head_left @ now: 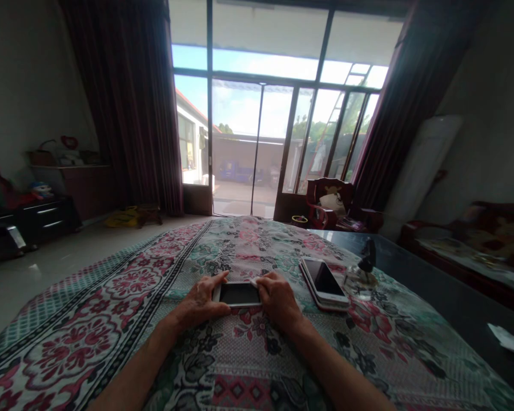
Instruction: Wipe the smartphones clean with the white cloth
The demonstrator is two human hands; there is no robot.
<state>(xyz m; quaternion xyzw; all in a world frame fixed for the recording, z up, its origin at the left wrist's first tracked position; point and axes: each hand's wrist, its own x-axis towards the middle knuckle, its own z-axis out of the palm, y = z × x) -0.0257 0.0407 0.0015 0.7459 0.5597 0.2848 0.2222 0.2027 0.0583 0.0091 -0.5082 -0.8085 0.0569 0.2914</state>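
Observation:
A white smartphone (240, 294) with a dark screen lies sideways in front of me, at or just above the patterned cloth (257, 377). My left hand (201, 298) grips its left end, thumb along the near edge and fingers at the far edge. At the right end, my right hand (277, 297) is closed, its curled fingers pressing on the phone. A small white cloth-like piece (253, 282) pokes out from those fingers; its exact kind is unclear. To the right, another white smartphone (324, 278) rests on a stack of flat devices. Beside it stands a clear glass bottle (360, 282) with a black top.
The cloth drapes over a dark table (415, 268), bare along its right side. A crumpled white tissue (509, 341) lies there. Beyond are a wooden chair (329, 197) with things on it, glass doors (252, 148), and a black cabinet (47, 220) at left.

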